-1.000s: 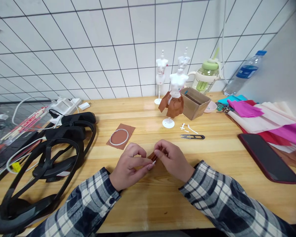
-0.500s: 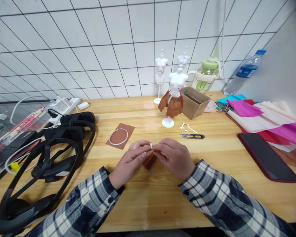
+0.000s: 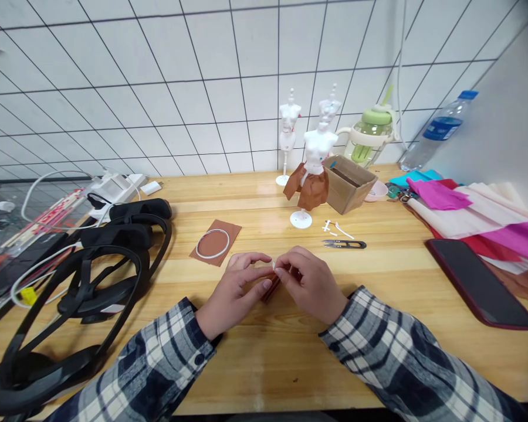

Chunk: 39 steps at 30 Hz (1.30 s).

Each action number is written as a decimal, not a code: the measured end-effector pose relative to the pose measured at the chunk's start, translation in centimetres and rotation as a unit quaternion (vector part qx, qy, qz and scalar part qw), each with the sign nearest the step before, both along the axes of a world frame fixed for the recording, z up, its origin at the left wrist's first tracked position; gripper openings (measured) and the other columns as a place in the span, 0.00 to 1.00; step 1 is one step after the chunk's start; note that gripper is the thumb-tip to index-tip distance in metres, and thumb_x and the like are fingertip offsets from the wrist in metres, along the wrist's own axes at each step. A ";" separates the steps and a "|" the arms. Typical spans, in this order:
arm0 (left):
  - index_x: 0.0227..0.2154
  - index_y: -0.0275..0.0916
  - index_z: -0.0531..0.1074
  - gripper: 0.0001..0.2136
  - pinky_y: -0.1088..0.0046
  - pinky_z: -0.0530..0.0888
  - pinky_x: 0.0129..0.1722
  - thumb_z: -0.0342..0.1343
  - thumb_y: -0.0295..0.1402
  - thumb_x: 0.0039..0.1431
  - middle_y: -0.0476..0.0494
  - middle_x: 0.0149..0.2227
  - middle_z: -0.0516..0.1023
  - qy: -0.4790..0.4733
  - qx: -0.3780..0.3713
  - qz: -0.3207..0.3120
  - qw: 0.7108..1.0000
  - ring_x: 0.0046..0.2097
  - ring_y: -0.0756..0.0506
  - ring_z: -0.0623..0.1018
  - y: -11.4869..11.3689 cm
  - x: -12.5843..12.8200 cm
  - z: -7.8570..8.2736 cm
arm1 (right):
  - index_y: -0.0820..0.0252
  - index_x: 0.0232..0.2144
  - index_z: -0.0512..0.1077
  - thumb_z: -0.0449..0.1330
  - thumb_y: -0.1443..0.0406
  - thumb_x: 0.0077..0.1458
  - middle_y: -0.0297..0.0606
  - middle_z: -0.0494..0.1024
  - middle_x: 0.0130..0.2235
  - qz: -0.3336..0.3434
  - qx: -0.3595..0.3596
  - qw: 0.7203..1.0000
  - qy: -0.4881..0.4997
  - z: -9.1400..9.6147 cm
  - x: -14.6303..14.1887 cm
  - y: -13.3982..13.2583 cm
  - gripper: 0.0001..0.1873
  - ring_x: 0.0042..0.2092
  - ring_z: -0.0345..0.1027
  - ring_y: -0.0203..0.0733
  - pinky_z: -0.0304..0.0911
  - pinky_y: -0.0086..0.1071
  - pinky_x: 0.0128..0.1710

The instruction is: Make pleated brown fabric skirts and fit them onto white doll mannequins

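My left hand (image 3: 240, 284) and my right hand (image 3: 310, 283) meet fingertip to fingertip over the table. A tiny white piece (image 3: 273, 265) shows at the right hand's pinched thumb and forefinger, and the left forefinger reaches up to it. Below the fingers is a folded brown cloth piece (image 3: 270, 291), partly hidden by both hands. The left thumb lies along that cloth, its fingers slightly bent and apart. Beyond the right hand lie black thread snips (image 3: 344, 244) and several white scraps (image 3: 334, 228). Left of the hands, a white ring (image 3: 213, 244) rests on a brown cloth square (image 3: 231, 230).
White mini dress forms (image 3: 319, 143), one with brown cloth around it, stand near the wall by a cardboard box (image 3: 349, 184). A phone (image 3: 481, 281) and coloured fabrics (image 3: 479, 217) lie right. A black headset (image 3: 114, 275) takes up the left side.
The white piece has gone from standing between both hands' fingertips to sitting mostly within the right hand's pinch. My left fingers have spread slightly. The view has shifted a little.
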<state>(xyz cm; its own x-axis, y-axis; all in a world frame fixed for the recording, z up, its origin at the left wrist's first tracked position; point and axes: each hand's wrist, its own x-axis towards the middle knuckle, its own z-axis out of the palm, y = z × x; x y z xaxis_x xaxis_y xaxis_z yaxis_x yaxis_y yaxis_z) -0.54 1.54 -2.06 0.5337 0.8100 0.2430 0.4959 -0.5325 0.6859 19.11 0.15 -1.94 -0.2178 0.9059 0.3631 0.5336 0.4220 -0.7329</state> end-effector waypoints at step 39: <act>0.30 0.41 0.79 0.04 0.69 0.69 0.36 0.59 0.31 0.56 0.46 0.31 0.77 -0.004 0.101 0.046 0.994 0.35 0.47 0.74 0.1 0.3 0.6 | 0.58 0.28 0.69 0.58 0.67 0.51 0.30 0.73 0.26 0.009 -0.186 0.970 0.156 -0.4 -0.7 0.2 0.01 0.23 0.62 0.30 0.59 0.25 0.21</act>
